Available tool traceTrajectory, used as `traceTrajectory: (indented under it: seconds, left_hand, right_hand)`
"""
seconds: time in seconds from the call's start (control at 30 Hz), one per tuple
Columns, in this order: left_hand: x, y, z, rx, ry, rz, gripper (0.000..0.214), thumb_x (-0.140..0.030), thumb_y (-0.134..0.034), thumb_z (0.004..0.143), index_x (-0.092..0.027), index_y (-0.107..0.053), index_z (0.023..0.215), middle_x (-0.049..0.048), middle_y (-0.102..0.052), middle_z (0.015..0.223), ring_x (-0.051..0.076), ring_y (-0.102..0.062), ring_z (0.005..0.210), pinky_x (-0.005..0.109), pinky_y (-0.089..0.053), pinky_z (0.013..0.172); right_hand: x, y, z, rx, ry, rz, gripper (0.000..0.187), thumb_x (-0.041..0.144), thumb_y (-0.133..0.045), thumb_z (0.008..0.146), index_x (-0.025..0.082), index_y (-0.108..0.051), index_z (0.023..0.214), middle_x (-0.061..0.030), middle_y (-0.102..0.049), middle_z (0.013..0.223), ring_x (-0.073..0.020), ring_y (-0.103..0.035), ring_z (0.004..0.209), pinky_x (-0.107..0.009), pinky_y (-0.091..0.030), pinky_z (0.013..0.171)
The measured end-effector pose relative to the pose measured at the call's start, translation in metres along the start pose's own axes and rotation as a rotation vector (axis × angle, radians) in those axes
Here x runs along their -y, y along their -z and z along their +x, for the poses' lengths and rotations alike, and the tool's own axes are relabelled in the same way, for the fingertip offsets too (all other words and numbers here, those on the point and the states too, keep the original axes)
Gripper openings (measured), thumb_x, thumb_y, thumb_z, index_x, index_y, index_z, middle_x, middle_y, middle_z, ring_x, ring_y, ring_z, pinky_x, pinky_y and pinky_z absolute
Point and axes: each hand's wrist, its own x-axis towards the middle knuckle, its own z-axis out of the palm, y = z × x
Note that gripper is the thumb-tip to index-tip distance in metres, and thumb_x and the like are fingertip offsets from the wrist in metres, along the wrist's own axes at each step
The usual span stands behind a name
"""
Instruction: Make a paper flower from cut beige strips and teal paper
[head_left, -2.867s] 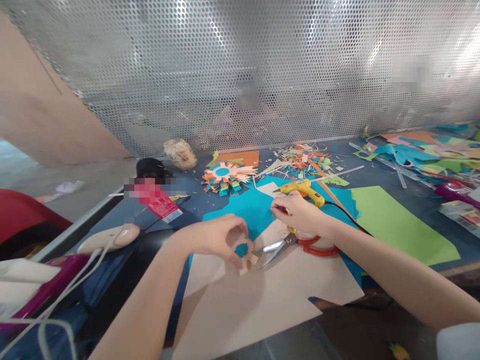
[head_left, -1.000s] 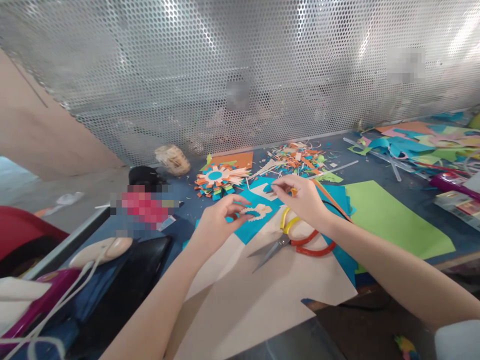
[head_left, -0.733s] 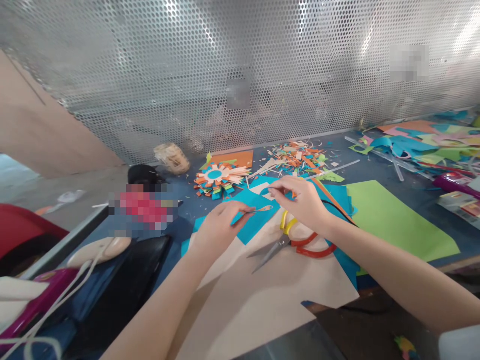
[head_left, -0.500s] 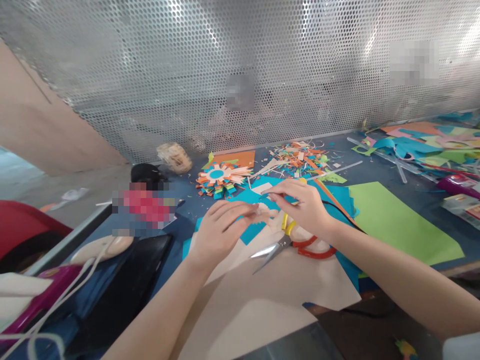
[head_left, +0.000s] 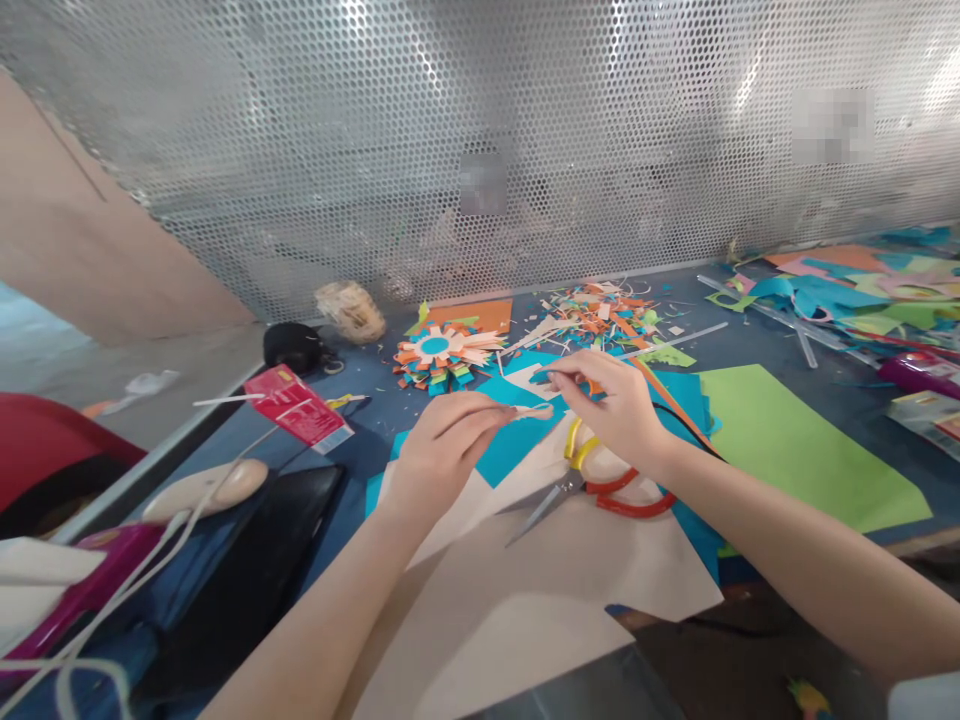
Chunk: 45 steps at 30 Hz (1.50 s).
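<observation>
My left hand [head_left: 450, 440] is closed in a pinch on a small pale paper strip [head_left: 534, 411], which sticks out to the right of the fingertips. My right hand [head_left: 607, 395] pinches a small dark blue piece [head_left: 541, 374] just above and beyond the strip, its kind too small to be sure of. Below my right hand, scissors [head_left: 574, 478] with yellow and red handles lie on a large cream paper sheet [head_left: 517, 600]. Under both hands are blue paper sheets [head_left: 510, 450]. Past my left hand sits a layered paper flower [head_left: 435, 347] with a blue centre.
Paper scraps [head_left: 600, 315] are heaped at the back, and more cut paper [head_left: 847, 290] lies far right. A green sheet [head_left: 802, 450] is to the right. On the left are a red drink carton [head_left: 300, 408], a dark tablet-like slab [head_left: 247, 570], a white cable and a purple tool [head_left: 90, 580].
The pale paper in my left hand has turned and now shows as a narrow strip. My right hand has shifted slightly up and away from my left fingertips.
</observation>
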Motion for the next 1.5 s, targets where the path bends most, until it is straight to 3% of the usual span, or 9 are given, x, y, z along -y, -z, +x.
traceTrajectory:
  seconds: [0.1, 0.2, 0.37, 0.53, 0.9, 1.5]
  left_hand:
    - [-0.0043, 0.0004, 0.0009, -0.032, 0.191, -0.046, 0.006, -0.019, -0.061, 0.075, -0.020, -0.059, 0.081, -0.0003, -0.067, 0.077, 0.012, -0.062, 0.074, 0.022, -0.048, 0.070]
    - [-0.0072, 0.0018, 0.0015, 0.018, 0.364, -0.140, 0.004, -0.023, -0.060, 0.076, -0.020, -0.058, 0.075, -0.0013, -0.067, 0.076, 0.012, -0.062, 0.072, 0.021, -0.046, 0.066]
    - [-0.0056, -0.0008, 0.0011, 0.029, 0.581, -0.263, 0.012, -0.030, -0.064, 0.071, -0.019, -0.059, 0.073, -0.0011, -0.062, 0.069, 0.011, -0.054, 0.062, 0.023, -0.043, 0.060]
    - [-0.0045, -0.0039, 0.0038, 0.056, 0.730, -0.551, 0.016, -0.031, -0.065, 0.069, -0.017, -0.058, 0.075, 0.0005, -0.060, 0.070, 0.011, -0.054, 0.064, 0.023, -0.043, 0.060]
    - [-0.0064, -0.0007, 0.0091, 0.129, 0.852, -0.726, 0.020, -0.030, -0.068, 0.067, -0.016, -0.056, 0.075, 0.0005, -0.061, 0.070, 0.012, -0.058, 0.067, 0.023, -0.047, 0.063]
    - [-0.0039, -0.0047, 0.0035, 0.184, 0.820, -0.694, 0.019, -0.031, -0.065, 0.069, -0.016, -0.054, 0.073, 0.0001, -0.059, 0.069, 0.011, -0.057, 0.065, 0.023, -0.047, 0.061]
  right_hand:
    - [0.0003, 0.0001, 0.0005, 0.028, -0.030, 0.016, 0.013, 0.017, -0.048, 0.082, 0.018, -0.061, 0.080, -0.0008, -0.061, 0.070, -0.0102, -0.055, 0.066, -0.022, -0.044, 0.062]
    - [0.0008, -0.0009, 0.0006, 0.066, -0.044, 0.028, 0.014, 0.018, -0.047, 0.083, 0.018, -0.061, 0.080, -0.0010, -0.062, 0.070, -0.0103, -0.055, 0.065, -0.022, -0.044, 0.062]
    - [-0.0019, -0.0023, -0.0002, 0.106, -0.062, 0.021, 0.014, 0.019, -0.047, 0.082, 0.018, -0.061, 0.078, -0.0015, -0.062, 0.071, -0.0112, -0.055, 0.067, -0.024, -0.043, 0.065]
    - [-0.0028, -0.0012, 0.0009, 0.152, -0.131, 0.011, 0.013, 0.018, -0.049, 0.080, 0.017, -0.061, 0.074, -0.0010, -0.062, 0.070, -0.0107, -0.055, 0.066, -0.021, -0.042, 0.061]
    - [-0.0076, -0.0006, 0.0024, 0.262, -0.182, 0.045, 0.015, 0.017, -0.052, 0.078, 0.016, -0.062, 0.067, -0.0015, -0.064, 0.072, -0.0099, -0.056, 0.066, -0.020, -0.044, 0.061]
    - [-0.0052, 0.0002, 0.0030, 0.304, -0.331, 0.211, 0.015, 0.019, -0.053, 0.075, 0.015, -0.064, 0.065, -0.0015, -0.063, 0.066, -0.0114, -0.057, 0.063, -0.024, -0.045, 0.059]
